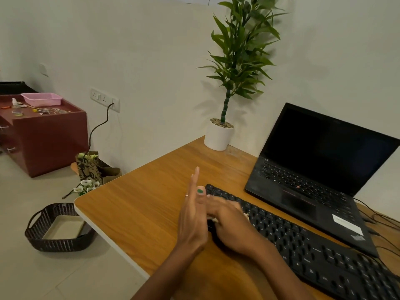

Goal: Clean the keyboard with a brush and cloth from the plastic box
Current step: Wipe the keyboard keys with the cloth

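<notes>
Fingers of the right hand curl over a pale cloth scrap, pressing it onto the long black plastic keyboard on the wooden desk; the left hand, fingers straight, stands edge-on at the keyboard's end, likely bracing it.

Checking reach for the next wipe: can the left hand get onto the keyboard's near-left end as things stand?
Probably yes. The left hand stands edge-up with straight fingers right beside that end of the keyboard; only the right hand, pressing a cloth there, crowds it.
</notes>
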